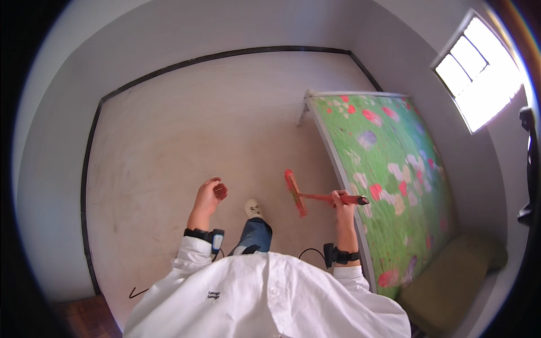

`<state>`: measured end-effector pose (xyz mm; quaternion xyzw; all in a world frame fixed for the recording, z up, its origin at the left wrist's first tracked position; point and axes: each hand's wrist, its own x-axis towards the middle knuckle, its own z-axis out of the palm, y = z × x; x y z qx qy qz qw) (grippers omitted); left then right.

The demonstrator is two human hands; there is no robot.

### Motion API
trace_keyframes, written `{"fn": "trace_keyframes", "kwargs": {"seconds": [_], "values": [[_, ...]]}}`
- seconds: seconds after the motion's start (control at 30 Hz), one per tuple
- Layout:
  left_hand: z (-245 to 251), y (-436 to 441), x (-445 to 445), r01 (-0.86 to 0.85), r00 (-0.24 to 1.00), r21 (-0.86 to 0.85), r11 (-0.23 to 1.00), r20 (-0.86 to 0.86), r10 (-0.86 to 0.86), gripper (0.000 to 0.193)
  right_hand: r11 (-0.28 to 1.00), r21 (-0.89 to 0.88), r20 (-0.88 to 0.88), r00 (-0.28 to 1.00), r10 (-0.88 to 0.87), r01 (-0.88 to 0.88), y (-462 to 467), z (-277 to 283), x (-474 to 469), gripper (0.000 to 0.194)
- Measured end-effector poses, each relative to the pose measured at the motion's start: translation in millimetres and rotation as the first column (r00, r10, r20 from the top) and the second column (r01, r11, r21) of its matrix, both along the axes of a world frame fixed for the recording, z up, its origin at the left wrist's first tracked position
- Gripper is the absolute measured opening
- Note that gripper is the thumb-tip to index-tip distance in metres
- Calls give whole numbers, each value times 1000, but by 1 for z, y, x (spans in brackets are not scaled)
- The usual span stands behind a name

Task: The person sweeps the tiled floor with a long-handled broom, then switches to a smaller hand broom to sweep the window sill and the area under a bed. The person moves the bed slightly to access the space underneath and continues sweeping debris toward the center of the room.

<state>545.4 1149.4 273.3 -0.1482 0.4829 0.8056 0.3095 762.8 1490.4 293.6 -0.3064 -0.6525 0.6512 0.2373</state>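
Observation:
My right hand (340, 199) grips the red handle of a push broom (315, 197) near its dark upper end. The broom's head, with red bristles along its edges, is at or just above the pale floor (160, 160), left of the bed frame; whether it touches cannot be told. Away from the broom, my left hand (211, 193) holds nothing, its fingers loosely curled and apart. Black straps with small devices are on both wrists. One shoe (253, 208) shows between my hands.
A metal-framed bed (334, 148) with a green flowered cover stands along the right side. An olive cushion or folded bedding (448, 283) lies at its near end. Grey walls with a black skirting strip (86, 177) bound the floor. A bright window (477, 72) is at upper right.

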Motion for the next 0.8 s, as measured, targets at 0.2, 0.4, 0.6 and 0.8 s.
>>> {"fn": "trace_keyframes", "kwargs": {"seconds": [0.2,0.4,0.6,0.8], "values": [[18,83,-172,-55,998,74,996,0,55,16,995,-97,-54,998,31,-36,65,32,-187,16],[58,144,-287,89,990,44,995,-109,-84,16,988,-130,-109,991,72,-86,98,53,-319,13],[24,190,-383,93,994,-44,995,-47,-95,17,970,-103,-54,975,214,-219,147,29,-451,13],[-40,268,-528,74,996,-151,986,55,-66,18,939,-249,-93,971,219,-236,228,-43,-616,11]]}}
